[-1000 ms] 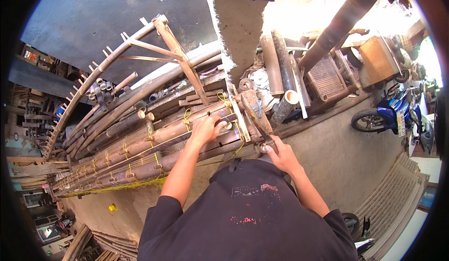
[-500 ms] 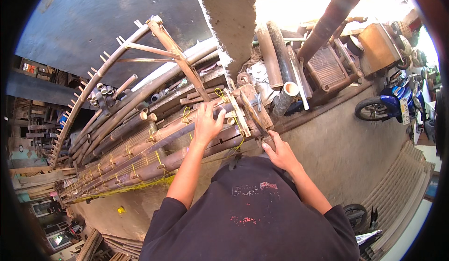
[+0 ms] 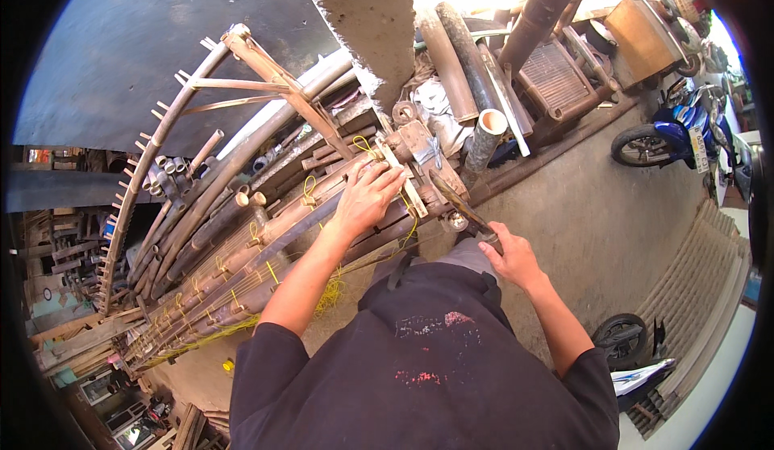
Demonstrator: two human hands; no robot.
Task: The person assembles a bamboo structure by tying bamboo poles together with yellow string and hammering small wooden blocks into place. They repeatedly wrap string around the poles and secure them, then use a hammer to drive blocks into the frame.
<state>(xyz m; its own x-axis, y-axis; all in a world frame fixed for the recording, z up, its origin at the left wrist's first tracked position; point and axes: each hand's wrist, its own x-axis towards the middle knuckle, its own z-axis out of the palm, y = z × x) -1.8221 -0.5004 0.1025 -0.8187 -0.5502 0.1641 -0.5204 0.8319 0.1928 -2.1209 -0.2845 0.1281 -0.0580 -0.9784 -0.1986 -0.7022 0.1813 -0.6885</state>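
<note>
Bamboo poles (image 3: 242,248), brown and tied together with loops of yellow cord (image 3: 309,188), lie in a long bundle directly under the left hand (image 3: 367,196). That hand rests flat on the bundle's near end, fingers spread and open, palm down on the poles. Just beyond its fingertips a pale wooden slat (image 3: 403,178) crosses the pole ends. The right hand (image 3: 508,252) is to the right of the bundle and a little nearer the body, closed around the handle of a dark blade tool (image 3: 459,204) whose tip points up towards the pole ends beside the slat. The poles look dry and jointed, some cut open at the ends to show hollow cores, and they run away leftward from the left hand. A curved bamboo ladder frame (image 3: 161,144) arches beyond them. The tool's handle is hidden inside the right fist, and whether the blade touches the bundle is hard to make out. The person's dark shirt (image 3: 419,361) covers the bundle's lower edge.
</note>
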